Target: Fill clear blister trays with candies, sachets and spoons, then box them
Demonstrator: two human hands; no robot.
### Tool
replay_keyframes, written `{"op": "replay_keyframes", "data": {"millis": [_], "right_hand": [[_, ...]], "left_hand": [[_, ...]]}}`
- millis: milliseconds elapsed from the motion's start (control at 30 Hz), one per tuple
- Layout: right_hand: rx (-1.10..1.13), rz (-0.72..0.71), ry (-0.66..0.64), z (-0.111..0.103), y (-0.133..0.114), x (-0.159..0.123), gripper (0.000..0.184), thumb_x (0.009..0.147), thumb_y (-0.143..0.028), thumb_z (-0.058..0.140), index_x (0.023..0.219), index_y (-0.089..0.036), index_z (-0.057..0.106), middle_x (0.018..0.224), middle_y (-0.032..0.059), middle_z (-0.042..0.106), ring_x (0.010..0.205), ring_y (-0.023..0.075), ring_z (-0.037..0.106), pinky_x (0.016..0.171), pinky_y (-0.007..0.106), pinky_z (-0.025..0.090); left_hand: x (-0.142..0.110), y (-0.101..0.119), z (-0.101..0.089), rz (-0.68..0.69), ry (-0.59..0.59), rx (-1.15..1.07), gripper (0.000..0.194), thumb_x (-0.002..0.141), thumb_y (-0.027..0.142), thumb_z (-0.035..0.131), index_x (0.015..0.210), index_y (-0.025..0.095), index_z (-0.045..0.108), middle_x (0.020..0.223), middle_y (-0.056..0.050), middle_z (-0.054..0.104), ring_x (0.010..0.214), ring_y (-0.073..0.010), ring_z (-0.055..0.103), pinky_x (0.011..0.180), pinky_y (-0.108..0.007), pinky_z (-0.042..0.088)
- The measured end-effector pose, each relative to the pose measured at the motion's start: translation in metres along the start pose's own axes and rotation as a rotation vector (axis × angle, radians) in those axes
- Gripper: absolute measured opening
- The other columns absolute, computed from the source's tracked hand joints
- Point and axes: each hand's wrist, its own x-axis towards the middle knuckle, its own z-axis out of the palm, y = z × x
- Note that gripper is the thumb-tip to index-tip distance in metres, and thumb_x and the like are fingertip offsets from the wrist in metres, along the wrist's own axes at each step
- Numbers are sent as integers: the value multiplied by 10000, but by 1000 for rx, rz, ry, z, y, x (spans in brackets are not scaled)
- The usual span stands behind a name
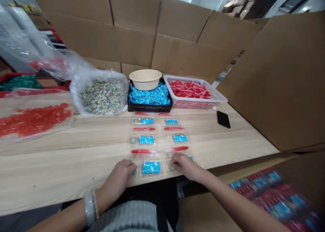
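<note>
Several clear packets lie in two columns on the wooden table (63, 164), each holding a red stick and a blue sachet. My left hand (119, 177) rests at the near edge, its curled fingers touching the left side of the nearest left packet (148, 162). My right hand (184, 166) lies on the nearest right packet (177, 152), fingers bent over it and hiding its blue sachet. Farther packets (144, 123) lie untouched.
At the back stand a black tray of blue sachets (149, 96) with a beige bowl (145, 79) on it, a white basket of red sticks (193, 91), a plastic bag of small wrapped pieces (101, 96) and a bag of red pieces (33, 118). A phone (223, 119) lies right. Cardboard walls surround; a box of filled packets (274, 198) sits low right.
</note>
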Motion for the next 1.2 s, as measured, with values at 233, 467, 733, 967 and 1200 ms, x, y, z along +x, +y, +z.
{"op": "replay_keyframes", "data": {"millis": [233, 467, 733, 967, 1200], "right_hand": [[-210, -49, 188, 18, -2, -10, 158, 722, -47, 426, 656, -165, 509, 693, 31, 515, 690, 157, 467, 639, 273, 377], [-380, -73, 329, 26, 0, -17, 186, 801, -126, 386, 779, -164, 567, 774, 73, 523, 749, 186, 480, 674, 330, 404], [-471, -235, 315, 29, -7, -39, 196, 807, -216, 457, 963, -207, 574, 933, 52, 609, 916, 212, 485, 806, 369, 382], [-472, -215, 400, 32, -20, -32, 212, 796, -266, 482, 973, -191, 573, 927, 73, 602, 899, 220, 483, 811, 392, 351], [-264, -207, 261, 71, -81, 24, 153, 812, -196, 438, 870, -192, 580, 809, 52, 571, 779, 176, 471, 695, 314, 365]], "left_hand": [[-1, -1, 7, 13, 95, 46, 214, 831, 179, 359, 778, 177, 566, 845, -40, 550, 785, -162, 487, 710, -283, 381], [-6, -12, -3, 56, 176, 13, 204, 827, 171, 377, 835, 176, 581, 858, -51, 559, 797, -153, 505, 720, -280, 432], [-21, -33, 2, 407, 109, 311, 247, 828, 149, 405, 1029, 202, 540, 1011, -53, 588, 934, -184, 496, 810, -348, 433], [-16, -35, 3, 299, 143, 264, 292, 820, 165, 421, 1103, 202, 483, 1059, -77, 531, 972, -195, 470, 817, -350, 432], [-7, -27, -1, 117, 106, 29, 191, 783, 248, 498, 964, 213, 545, 981, -56, 510, 917, -197, 451, 793, -347, 414]]}}
